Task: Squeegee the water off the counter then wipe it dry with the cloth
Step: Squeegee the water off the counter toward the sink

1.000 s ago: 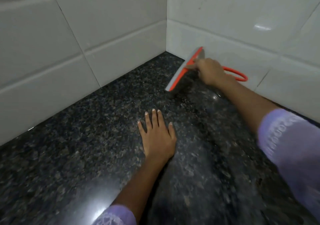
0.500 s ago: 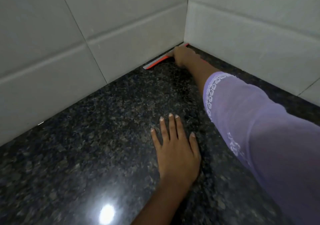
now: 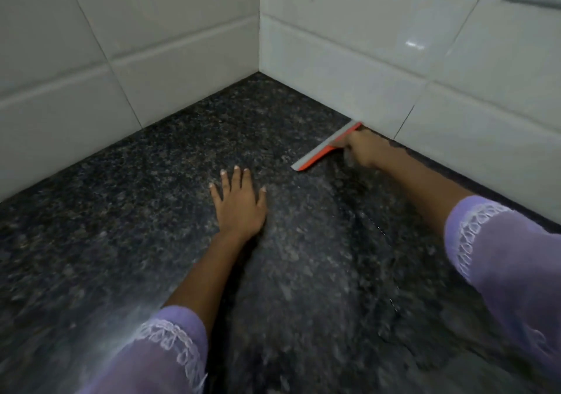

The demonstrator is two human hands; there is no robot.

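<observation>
Pulled back from the worktop's far corner since 0.5 s ago: squeegee (image 3: pixel 326 147), then tucked along the foot of the left wall, now out along the right-hand wall, well clear of that corner. Gripped by the right hand (image 3: pixel 362 147), fingers curled round the handle just behind the blade; handle itself hidden under the hand. Blade set down on the worktop (image 3: pixel 121 226), grey rubber edge facing the corner, orange backing facing the hand, 1 end touching or nearly touching the foot of the right wall (image 3: pixel 349 69), the other end reaching out toward the worktop's middle. Hard to tell, through the blur, whether the blade sits flat or tilted.

Left hand (image 3: pixel 239 205) flat on the worktop near its middle, palm down, fingers straight and slightly spread, holding nothing, near the blade's free end but apart from it. Much the same spot on the stone as before.

Dark speckled granite, a thin broken line of droplets (image 3: pixel 381 229) trailing toward the near edge on the right side. Lilac sleeves (image 3: pixel 510 257) with white lace trim on both forearms. White tiles on the left wall (image 3: pixel 121 44) as well.
</observation>
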